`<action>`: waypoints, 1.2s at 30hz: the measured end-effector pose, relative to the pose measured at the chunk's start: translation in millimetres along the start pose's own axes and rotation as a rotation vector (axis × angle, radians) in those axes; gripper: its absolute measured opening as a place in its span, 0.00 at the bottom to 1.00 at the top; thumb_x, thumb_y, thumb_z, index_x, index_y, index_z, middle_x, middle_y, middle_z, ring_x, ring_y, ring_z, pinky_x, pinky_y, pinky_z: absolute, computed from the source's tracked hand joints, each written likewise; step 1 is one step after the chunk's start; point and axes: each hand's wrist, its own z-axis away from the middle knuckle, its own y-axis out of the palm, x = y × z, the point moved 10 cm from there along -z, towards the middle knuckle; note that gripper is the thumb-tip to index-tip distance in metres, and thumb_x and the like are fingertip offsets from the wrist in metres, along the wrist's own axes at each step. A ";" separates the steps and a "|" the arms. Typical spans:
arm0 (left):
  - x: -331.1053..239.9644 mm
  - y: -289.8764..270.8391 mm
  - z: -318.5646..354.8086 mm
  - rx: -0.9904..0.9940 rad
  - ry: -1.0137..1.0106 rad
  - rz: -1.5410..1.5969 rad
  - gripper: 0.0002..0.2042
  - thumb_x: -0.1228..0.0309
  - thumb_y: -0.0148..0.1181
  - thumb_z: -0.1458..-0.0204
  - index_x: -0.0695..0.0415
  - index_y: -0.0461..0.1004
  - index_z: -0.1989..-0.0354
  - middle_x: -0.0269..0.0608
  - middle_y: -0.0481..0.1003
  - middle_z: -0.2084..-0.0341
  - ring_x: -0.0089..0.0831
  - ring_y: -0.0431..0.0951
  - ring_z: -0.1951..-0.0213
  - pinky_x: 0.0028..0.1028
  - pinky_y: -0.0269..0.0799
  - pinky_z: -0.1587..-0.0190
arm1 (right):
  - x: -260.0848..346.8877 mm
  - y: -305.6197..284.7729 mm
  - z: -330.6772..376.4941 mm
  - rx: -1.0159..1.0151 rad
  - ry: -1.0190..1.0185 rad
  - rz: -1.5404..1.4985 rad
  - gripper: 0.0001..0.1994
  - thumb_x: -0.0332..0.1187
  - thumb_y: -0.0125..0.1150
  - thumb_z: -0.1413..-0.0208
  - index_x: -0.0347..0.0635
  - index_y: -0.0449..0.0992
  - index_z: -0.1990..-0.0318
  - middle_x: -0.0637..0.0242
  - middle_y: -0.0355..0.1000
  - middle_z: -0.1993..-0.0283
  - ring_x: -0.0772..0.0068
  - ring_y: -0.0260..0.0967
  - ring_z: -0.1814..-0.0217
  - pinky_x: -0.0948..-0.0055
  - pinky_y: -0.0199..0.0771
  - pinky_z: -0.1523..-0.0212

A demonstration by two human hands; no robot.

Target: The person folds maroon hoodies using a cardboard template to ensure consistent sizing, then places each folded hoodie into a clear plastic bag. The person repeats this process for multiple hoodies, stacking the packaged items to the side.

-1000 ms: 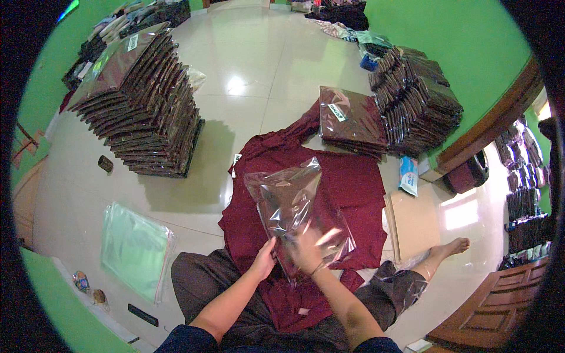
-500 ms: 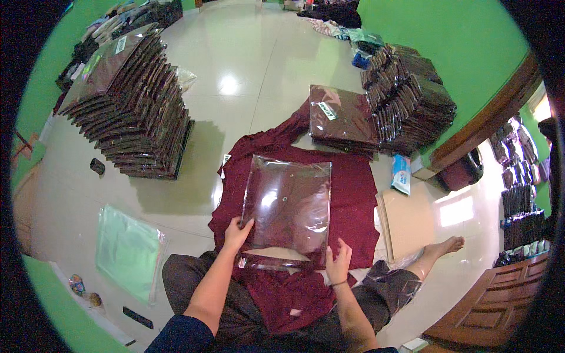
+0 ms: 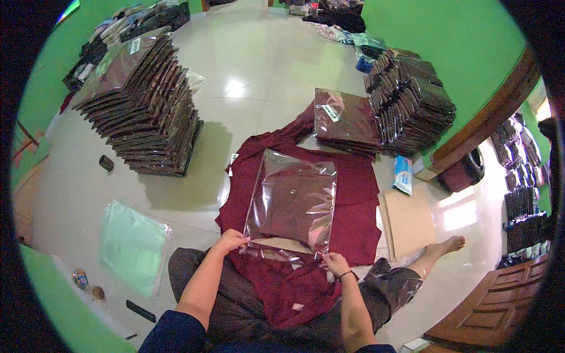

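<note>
Clear plastic bag [image 3: 292, 203], lengthwise away, opening nearest

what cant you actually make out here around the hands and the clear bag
- Head view: the open end of the clear plastic bag is lost in wrinkles and glare between the left hand and right hand.
- Head view: the middle of the maroon garment is hidden under the bag.
- Head view: the small dark object beside the tall stack of bagged garments is too small to identify.
- Head view: shelves at the right rim are bent and cut off.
</note>
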 end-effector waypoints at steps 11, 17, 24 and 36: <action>-53.5 -8.3 69.3 0.159 0.135 0.469 0.11 0.65 0.56 0.50 0.59 0.74 0.77 0.32 0.73 0.82 0.18 0.70 0.79 0.20 0.62 0.78 | 68.8 -8.4 63.7 0.049 -0.141 -0.944 0.06 0.31 0.48 0.43 0.39 0.67 0.68 0.66 0.68 0.73 0.74 0.65 0.73 0.74 0.70 0.69; -168.1 -82.9 166.3 0.325 0.579 0.907 0.09 0.66 0.55 0.48 0.60 0.72 0.73 0.37 0.73 0.77 0.22 0.72 0.75 0.21 0.66 0.72 | 213.4 -46.0 193.2 0.301 -0.601 -0.997 0.04 0.32 0.48 0.42 0.43 0.65 0.67 0.68 0.65 0.74 0.75 0.63 0.71 0.74 0.68 0.65; -234.2 -111.8 146.2 0.129 0.531 1.095 0.07 0.69 0.54 0.48 0.60 0.73 0.69 0.41 0.75 0.71 0.27 0.75 0.67 0.24 0.70 0.62 | 276.3 -78.7 178.9 0.138 -0.528 -1.195 0.05 0.33 0.48 0.42 0.42 0.67 0.63 0.70 0.68 0.70 0.80 0.65 0.70 0.75 0.69 0.64; -185.2 -66.2 134.2 0.093 0.641 0.397 0.07 0.69 0.52 0.46 0.59 0.73 0.71 0.35 0.75 0.69 0.22 0.71 0.64 0.24 0.65 0.56 | 191.0 -105.4 138.0 0.138 -0.554 -0.708 0.06 0.30 0.50 0.43 0.39 0.66 0.60 0.68 0.68 0.68 0.77 0.65 0.69 0.80 0.67 0.66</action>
